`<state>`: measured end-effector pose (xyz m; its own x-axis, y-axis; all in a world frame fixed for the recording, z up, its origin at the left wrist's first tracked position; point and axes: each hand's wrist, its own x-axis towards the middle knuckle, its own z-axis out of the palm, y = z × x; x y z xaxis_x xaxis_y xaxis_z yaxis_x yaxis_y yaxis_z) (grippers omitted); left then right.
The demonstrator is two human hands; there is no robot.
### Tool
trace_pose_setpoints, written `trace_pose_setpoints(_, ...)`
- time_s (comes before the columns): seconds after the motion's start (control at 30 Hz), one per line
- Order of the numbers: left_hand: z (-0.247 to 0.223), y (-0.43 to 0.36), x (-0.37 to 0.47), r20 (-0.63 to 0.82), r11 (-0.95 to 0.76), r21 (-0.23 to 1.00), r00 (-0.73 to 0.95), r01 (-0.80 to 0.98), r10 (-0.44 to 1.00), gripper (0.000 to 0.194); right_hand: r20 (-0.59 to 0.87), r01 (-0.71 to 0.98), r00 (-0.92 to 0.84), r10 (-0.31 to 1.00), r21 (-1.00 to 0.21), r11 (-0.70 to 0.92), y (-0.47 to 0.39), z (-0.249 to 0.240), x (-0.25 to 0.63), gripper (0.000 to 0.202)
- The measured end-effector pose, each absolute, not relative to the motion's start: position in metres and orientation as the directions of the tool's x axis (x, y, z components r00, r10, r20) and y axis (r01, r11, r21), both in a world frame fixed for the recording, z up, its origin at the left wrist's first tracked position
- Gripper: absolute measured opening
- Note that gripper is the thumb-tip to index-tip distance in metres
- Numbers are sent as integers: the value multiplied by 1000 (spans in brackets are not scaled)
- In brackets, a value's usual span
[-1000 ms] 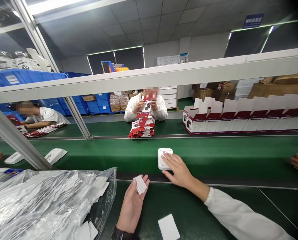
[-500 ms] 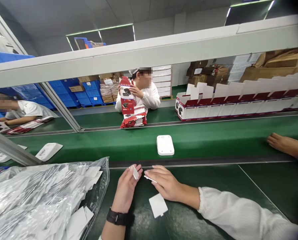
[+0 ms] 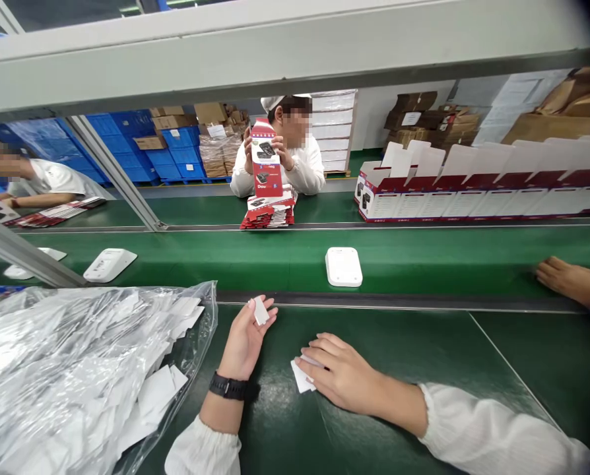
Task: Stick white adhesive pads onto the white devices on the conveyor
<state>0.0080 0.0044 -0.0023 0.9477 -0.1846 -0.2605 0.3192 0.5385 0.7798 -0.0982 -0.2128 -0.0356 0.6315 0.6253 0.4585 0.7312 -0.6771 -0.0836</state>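
My left hand (image 3: 245, 333), palm turned up, pinches a small thin white plate (image 3: 261, 311) between thumb and fingers. Palm down over the green worktop is my right hand (image 3: 347, 373), its fingers around a thin white plate (image 3: 313, 360) that is mostly hidden beneath them. A square white plate (image 3: 301, 378) lies on the worktop, partly under the thumb of that hand. Beyond my hands, a white rounded device (image 3: 343, 267) rests on the green conveyor belt.
A clear plastic bag (image 3: 82, 369) of white flat pieces fills the left. More white devices (image 3: 109, 265) lie on the belt. A co-worker's hand (image 3: 569, 280) rests at right. Opposite, a person holds a red-white box (image 3: 266, 158); open boxes (image 3: 473, 191) stand in a row.
My right hand has come down and nearer me, over the square plate on the worktop. My left hand has shifted slightly left, still holding its small plate. The view has tilted down.
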Motion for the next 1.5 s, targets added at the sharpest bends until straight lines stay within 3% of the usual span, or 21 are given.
trace_pose_setpoints(0.17, -2, 6, 6, -226, 523, 795, 950, 309, -217, 42, 379, 708, 692, 614, -191, -680, -215, -38, -96, 37)
trace_pose_setpoints(0.4, -1, 8, 6, -143, 506, 820, 951, 268, -272, 48, 411, 588, 775, 480, -192, -786, -239, -31, -80, 32)
trace_pose_setpoints(0.53, -2, 9, 6, -122, 519, 813, 949, 263, -290, 52, 438, 557, 783, 440, -182, -810, -241, -24, -82, 56)
trace_pose_setpoints(0.63, -3, 9, 6, -117, 541, 797, 947, 269, -299, 53, 452, 620, 739, 500, -165, -767, -228, -24, -95, 70)
trace_pose_setpoints(0.8, -3, 9, 6, -88, 560, 789, 949, 252, -303, 53, 370, 678, 710, 598, -132, -723, -208, -33, -112, 48)
trace_pose_setpoints(0.97, -2, 8, 4, -56, 529, 817, 944, 231, -326, 55, 463, 704, 627, 627, 9, -710, -202, -35, -106, 34)
trace_pose_setpoints(1.03, -1, 7, 3, -12, 476, 862, 946, 174, -324, 57, 517, 711, 599, 612, 9, -703, -204, -32, -103, 23)
trace_pose_setpoints(1.1, 0, 6, 2, 43, 399, 912, 942, 99, -332, 60, 584, 706, 612, 533, -100, -701, -207, -30, -98, 21)
trace_pose_setpoints(1.17, 0, 3, -1, 98, 327, 945, 929, 27, -357, 62, 626, 615, 725, 287, -402, -678, -209, -29, -93, 31)
trace_pose_setpoints(1.23, -1, -1, -4, 152, 253, 966, 911, -55, -383, 63, 465, 390, 883, -62, -801, -455, -207, -28, -85, 39)
trace_pose_setpoints(1.27, -1, -4, -6, 181, 209, 972, 903, -104, -389, 63, 315, 259, 929, -191, -928, -269, -205, -28, -82, 42)
trace_pose_setpoints(1.3, -1, -7, -8, 207, 163, 975, 895, -154, -394, 62, 174, 157, 951, -255, -984, -88, -201, -28, -78, 44)
trace_pose_setpoints(1.37, -2, -13, -14, 246, 77, 969, 879, -236, -408, 60, 29, 65, 968, -250, -988, 137, -193, -27, -73, 48)
trace_pose_setpoints(1.43, -2, -18, -20, 258, 32, 962, 869, -270, -423, 60, 11, 47, 979, -203, -984, 174, -184, -26, -71, 50)
trace_pose_setpoints(1.5, -2, -22, -26, 252, 23, 963, 864, -270, -435, 61, 27, 44, 985, -170, -994, 98, -178, -23, -70, 51)
